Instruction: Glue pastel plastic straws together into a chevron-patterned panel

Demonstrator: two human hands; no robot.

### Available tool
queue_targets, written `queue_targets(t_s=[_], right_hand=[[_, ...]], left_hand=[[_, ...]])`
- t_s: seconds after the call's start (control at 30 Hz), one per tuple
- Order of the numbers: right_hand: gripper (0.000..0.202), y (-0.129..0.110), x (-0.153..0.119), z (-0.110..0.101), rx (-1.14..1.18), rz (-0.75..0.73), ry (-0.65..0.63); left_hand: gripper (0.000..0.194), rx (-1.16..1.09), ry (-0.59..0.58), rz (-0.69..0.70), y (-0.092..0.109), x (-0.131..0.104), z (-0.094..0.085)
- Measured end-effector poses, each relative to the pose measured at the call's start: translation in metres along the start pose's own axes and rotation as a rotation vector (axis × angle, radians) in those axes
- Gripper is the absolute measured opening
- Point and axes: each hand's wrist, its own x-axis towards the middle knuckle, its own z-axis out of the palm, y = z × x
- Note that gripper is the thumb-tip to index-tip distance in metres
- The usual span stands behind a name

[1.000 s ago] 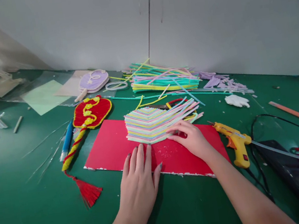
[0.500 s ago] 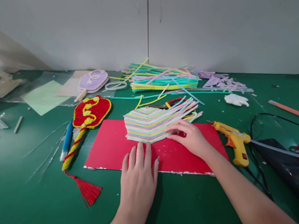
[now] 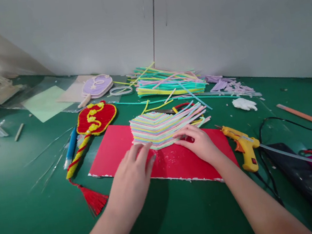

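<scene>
A panel of pastel pipe cleaners [image 3: 155,131], bent into a chevron pattern with loose ends fanning to the right, lies on a red board [image 3: 108,149]. My right hand [image 3: 199,143] has its thumb and fingers closed on the pipe cleaner along the panel's lower right edge. At the lower left edge is my left hand [image 3: 133,173], its fingers bent and the thumb held apart, with nothing visible between them. Whether those fingertips touch the panel is hard to tell.
A yellow glue gun [image 3: 244,147] lies right of the board, its cord trailing. To the left is a red-and-yellow fan [image 3: 96,120] with a tassel. Behind are pliers [image 3: 167,111], a pile of pipe cleaners [image 3: 168,80] and a purple fan [image 3: 97,86].
My left hand has shifted left and up along the panel's lower edge, and its fingers are now more bent. My right hand stays at the lower right edge.
</scene>
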Motion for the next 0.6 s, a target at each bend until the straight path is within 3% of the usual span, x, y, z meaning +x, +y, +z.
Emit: queue_targets(t_s=[0.17,0.3,0.43,0.6], right_hand=[[0.013,-0.002,0.0,-0.001,0.002,-0.012,-0.001],[0.01,-0.003,-0.001,-0.001,-0.007,-0.041,0.019],[0.009,-0.004,-0.002,0.0,-0.039,-0.059,0.043],[0.011,0.0,0.0,0.0,-0.094,-0.081,0.032]], left_hand=[[0.021,-0.243,-0.143,0.088,-0.023,0.053,-0.018],[0.017,-0.355,-0.447,0.242,-0.036,0.091,-0.007],[0.014,-0.416,-0.65,0.324,-0.046,0.113,0.006],[0.015,-0.394,-0.766,0.296,-0.049,0.127,0.011]])
